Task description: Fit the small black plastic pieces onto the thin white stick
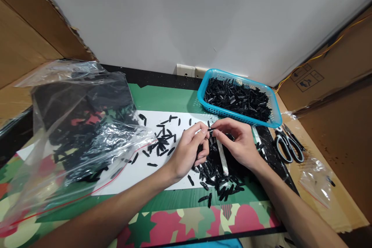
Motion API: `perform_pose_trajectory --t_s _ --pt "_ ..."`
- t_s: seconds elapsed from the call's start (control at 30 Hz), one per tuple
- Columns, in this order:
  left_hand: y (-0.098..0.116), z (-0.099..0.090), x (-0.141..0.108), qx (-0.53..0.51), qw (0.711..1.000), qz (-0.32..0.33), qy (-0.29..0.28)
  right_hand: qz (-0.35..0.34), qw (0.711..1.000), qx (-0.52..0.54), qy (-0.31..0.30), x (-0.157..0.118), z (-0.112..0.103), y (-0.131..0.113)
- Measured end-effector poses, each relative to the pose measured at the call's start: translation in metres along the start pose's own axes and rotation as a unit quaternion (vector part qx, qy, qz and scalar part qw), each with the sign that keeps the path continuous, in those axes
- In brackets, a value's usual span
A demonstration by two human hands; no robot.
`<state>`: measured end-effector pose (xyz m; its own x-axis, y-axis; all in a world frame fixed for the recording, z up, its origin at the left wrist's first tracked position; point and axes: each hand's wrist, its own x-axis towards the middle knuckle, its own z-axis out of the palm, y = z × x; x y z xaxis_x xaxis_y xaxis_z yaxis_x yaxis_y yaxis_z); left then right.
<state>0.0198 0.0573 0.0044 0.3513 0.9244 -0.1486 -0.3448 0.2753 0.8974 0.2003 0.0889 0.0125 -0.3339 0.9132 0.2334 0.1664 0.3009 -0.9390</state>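
Note:
My left hand (pixel 192 147) and my right hand (pixel 236 139) meet above the right part of a white sheet (pixel 177 178). A small black piece (pixel 211 129) is pinched between the fingertips of both hands. The left hand's lower fingers are curled in, and black pieces show beside them. Under the hands lies a heap of similar black pieces (pixel 213 170), with a whitish strip (pixel 222 157) across it. More black pieces (pixel 162 143) are scattered on the sheet to the left.
A blue basket (pixel 276 114) full of black pieces stands behind my right hand. Clear plastic bags (pixel 87 135) with black contents cover the left side. Scissors (pixel 287 147) and a small clear bag (pixel 316 180) lie on cardboard at the right. Cardboard boxes flank both sides.

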Motion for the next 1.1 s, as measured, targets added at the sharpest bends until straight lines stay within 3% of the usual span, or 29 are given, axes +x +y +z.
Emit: perform_pose_trajectory --t_s 0.6,1.1 --pt "0.0017 0.0005 -0.0007 0.005 1.000 -0.002 0.002 0.031 0.999 0.003 0.006 0.0031 -0.0004 0.0032" --pt "0.0005 0.0002 -0.0001 -0.004 1.000 0.001 0.003 0.019 1.000 0.011 0.006 0.0016 0.0003 0.0009"
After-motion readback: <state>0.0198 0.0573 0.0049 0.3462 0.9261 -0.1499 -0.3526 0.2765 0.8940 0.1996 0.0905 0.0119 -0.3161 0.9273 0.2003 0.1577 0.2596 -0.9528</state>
